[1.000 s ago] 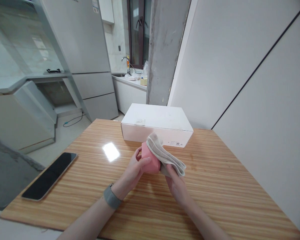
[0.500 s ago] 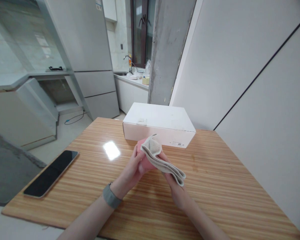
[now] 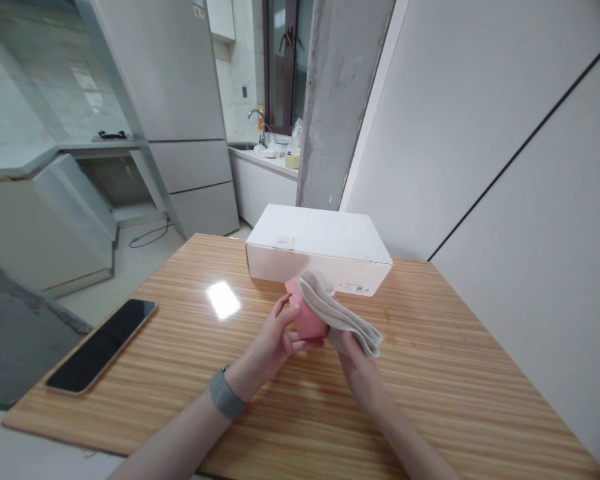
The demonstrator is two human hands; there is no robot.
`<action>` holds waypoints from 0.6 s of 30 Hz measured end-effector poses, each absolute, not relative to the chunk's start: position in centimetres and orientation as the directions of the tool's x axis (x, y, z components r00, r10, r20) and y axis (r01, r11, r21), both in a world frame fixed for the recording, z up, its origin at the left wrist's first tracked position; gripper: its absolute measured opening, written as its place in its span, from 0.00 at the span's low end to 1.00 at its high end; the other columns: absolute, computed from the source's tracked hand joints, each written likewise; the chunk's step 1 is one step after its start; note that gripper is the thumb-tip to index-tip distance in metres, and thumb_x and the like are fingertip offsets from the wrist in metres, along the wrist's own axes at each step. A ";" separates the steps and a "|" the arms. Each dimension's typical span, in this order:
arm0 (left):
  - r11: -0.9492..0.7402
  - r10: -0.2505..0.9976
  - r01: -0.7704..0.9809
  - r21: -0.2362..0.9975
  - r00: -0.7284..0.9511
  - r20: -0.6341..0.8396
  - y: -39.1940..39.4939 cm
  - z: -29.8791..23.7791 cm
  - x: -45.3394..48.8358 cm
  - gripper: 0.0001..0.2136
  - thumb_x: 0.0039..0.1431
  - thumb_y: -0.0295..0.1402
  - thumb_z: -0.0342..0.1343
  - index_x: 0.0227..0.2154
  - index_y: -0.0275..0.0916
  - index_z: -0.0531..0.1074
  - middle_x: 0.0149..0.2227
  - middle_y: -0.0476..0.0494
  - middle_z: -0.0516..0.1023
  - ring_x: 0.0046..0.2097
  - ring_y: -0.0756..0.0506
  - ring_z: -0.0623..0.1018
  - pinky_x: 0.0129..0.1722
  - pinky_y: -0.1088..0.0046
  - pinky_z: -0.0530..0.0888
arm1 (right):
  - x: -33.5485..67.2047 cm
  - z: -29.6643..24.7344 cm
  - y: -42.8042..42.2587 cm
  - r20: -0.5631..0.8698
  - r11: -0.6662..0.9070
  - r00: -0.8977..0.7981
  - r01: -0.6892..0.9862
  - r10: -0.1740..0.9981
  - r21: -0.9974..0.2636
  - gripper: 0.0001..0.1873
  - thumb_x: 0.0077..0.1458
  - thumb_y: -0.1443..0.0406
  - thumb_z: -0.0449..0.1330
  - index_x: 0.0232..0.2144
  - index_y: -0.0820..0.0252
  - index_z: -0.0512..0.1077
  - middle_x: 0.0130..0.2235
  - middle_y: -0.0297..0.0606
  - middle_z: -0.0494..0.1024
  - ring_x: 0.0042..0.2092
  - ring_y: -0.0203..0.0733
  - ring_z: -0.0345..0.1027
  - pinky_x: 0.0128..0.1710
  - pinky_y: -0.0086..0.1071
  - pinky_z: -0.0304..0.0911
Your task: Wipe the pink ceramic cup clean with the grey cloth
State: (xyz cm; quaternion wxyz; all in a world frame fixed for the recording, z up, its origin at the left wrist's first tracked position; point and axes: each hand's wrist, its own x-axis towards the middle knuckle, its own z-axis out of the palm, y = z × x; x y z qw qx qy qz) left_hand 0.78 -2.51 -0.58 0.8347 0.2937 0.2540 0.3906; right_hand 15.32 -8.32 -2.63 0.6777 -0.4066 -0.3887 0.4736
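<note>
My left hand (image 3: 280, 333) is closed round a small pink box-like object (image 3: 310, 320), with its thumb on the near side and fingers underneath. Draped against the top and right of that object is a folded light-grey cloth (image 3: 337, 310). My right hand (image 3: 355, 360) grips the cloth's lower right end, the thumb lying over the folds. Much of the pink object is hidden by the cloth and my fingers, so its exact kind cannot be made out. Both hands are just above the wooden table (image 3: 430, 373), in front of a white cardboard box (image 3: 320, 233).
A dark-screened phone (image 3: 103, 347) lies at the table's left edge. Along the right side rises a white wall panel (image 3: 480, 120). Beyond the table stand a grey fridge (image 3: 180, 80) and a sink counter with a faucet (image 3: 257, 120).
The pink object and cloth have shifted slightly right. The cloth has turned on the object, showing more of its pink side. My left fingers have moved lower around it.
</note>
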 end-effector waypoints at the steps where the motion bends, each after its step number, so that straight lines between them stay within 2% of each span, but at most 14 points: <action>1: 0.553 0.777 -0.489 0.675 0.596 -0.205 -2.4 -0.6 0.7 0.28 0.55 0.48 0.61 0.52 0.34 0.68 0.43 0.32 0.81 0.37 0.39 0.83 0.37 0.64 0.80 | 15.4 -2.5 -8.4 0.184 0.231 0.189 -0.265 0.965 -0.936 0.19 0.55 0.51 0.63 0.47 0.47 0.77 0.55 0.35 0.77 0.65 0.48 0.57 0.68 0.45 0.46; 3: 0.597 0.740 -0.475 0.646 0.637 -0.216 -2.2 -0.7 0.5 0.30 0.56 0.54 0.55 0.47 0.29 0.72 0.37 0.31 0.82 0.34 0.40 0.83 0.34 0.68 0.80 | 15.5 -2.1 -8.7 0.250 0.258 0.072 -0.153 0.966 -0.954 0.19 0.58 0.52 0.60 0.50 0.47 0.75 0.58 0.34 0.74 0.67 0.47 0.54 0.69 0.46 0.42; 5: 0.606 0.733 -0.489 0.628 0.651 -0.200 -2.1 -0.5 0.2 0.31 0.57 0.57 0.52 0.47 0.30 0.74 0.35 0.32 0.83 0.33 0.41 0.83 0.32 0.68 0.80 | 15.7 -1.5 -8.9 0.292 0.291 -0.005 -0.068 0.956 -0.954 0.20 0.61 0.52 0.57 0.52 0.47 0.73 0.59 0.34 0.73 0.68 0.46 0.52 0.69 0.47 0.41; 7: 0.601 0.736 -0.507 0.617 0.653 -0.180 -2.1 -0.3 0.0 0.30 0.58 0.57 0.51 0.49 0.33 0.74 0.38 0.34 0.83 0.34 0.42 0.83 0.32 0.68 0.80 | 15.8 -1.0 -9.1 0.321 0.321 -0.043 0.000 0.946 -0.947 0.21 0.62 0.51 0.55 0.53 0.47 0.73 0.59 0.35 0.72 0.68 0.46 0.50 0.69 0.47 0.42; 10: 0.584 0.753 -0.549 0.598 0.641 -0.146 -2.1 0.0 0.0 0.26 0.61 0.53 0.51 0.50 0.37 0.74 0.45 0.36 0.82 0.41 0.42 0.82 0.37 0.70 0.80 | 16.0 -1.0 -9.6 0.337 0.339 -0.048 0.051 0.940 -0.939 0.21 0.61 0.50 0.55 0.53 0.48 0.73 0.59 0.37 0.73 0.68 0.47 0.50 0.69 0.47 0.41; 14: 0.536 0.791 -0.605 0.589 0.603 -0.101 -2.0 0.1 0.2 0.24 0.62 0.50 0.52 0.50 0.34 0.75 0.48 0.35 0.80 0.47 0.43 0.80 0.43 0.74 0.77 | 15.7 -2.0 -9.7 0.271 0.272 0.021 -0.084 0.962 -0.959 0.19 0.60 0.51 0.58 0.50 0.48 0.76 0.56 0.37 0.76 0.67 0.47 0.54 0.69 0.46 0.43; 16: 0.540 0.790 -0.574 0.615 0.598 -0.135 -2.0 0.1 0.3 0.24 0.62 0.48 0.52 0.52 0.34 0.72 0.51 0.35 0.79 0.48 0.43 0.79 0.43 0.73 0.77 | 15.5 -2.5 -9.5 0.211 0.229 0.106 -0.201 0.972 -0.953 0.18 0.57 0.51 0.61 0.46 0.48 0.77 0.54 0.37 0.78 0.65 0.48 0.58 0.68 0.47 0.46; 18: 0.537 0.798 -0.544 0.645 0.575 -0.179 -2.1 0.0 0.4 0.25 0.62 0.47 0.54 0.57 0.39 0.68 0.55 0.36 0.76 0.50 0.41 0.78 0.44 0.68 0.78 | 15.3 -2.7 -9.0 0.141 0.208 0.223 -0.315 0.965 -0.926 0.18 0.53 0.50 0.64 0.44 0.48 0.78 0.51 0.36 0.80 0.62 0.50 0.63 0.67 0.49 0.47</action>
